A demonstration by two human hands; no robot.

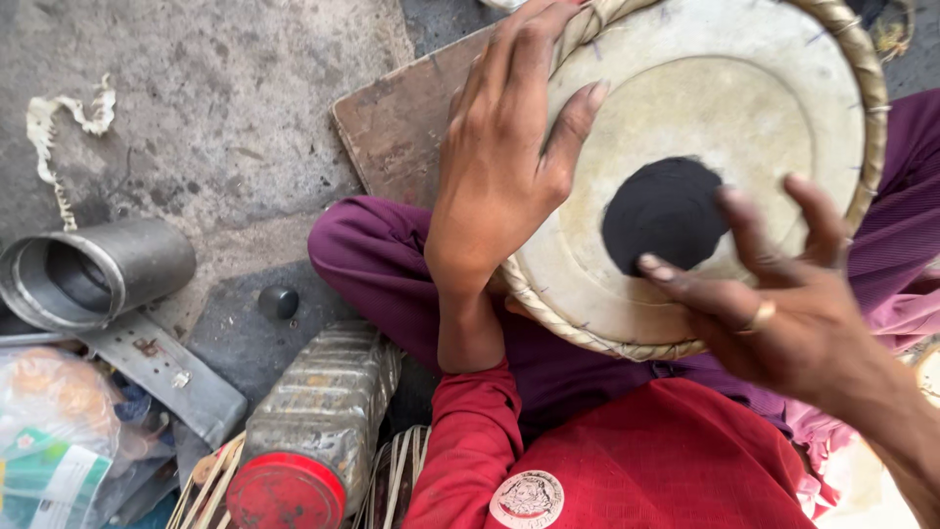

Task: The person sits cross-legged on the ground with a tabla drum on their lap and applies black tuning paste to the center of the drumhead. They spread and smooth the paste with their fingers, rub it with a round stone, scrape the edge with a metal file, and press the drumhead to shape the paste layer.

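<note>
A: How are the two hands placed?

B: The left hand (499, 157) lies flat over the upper left rim of the drum (705, 118), wrist bent, fingers stretched and slightly apart; the thumb presses on the pale skin. It is not clamped on anything, just laid against the rim and head. The right hand (774, 294) hovers over the lower right of the drumhead, fingers (739, 220) spread and curled a little, near the black round patch (664, 214). It looks blurred, so I cannot tell whether the tips touch the skin. One ring (759, 315) sits on a finger.

A: Where is the drum?

B: On the person's lap, resting on the purple trousers (382, 255), head tilted up toward the camera, with a braided rim all around.

A: Counts?

B: One drum, one black patch, two hands. On the ground to the left: one metal cylinder (93, 274), one plastic bottle (313, 431) with a red cap, one small dark knob (279, 301), one wooden board (401, 122) behind the drum, one flat metal strip (166, 372).
</note>
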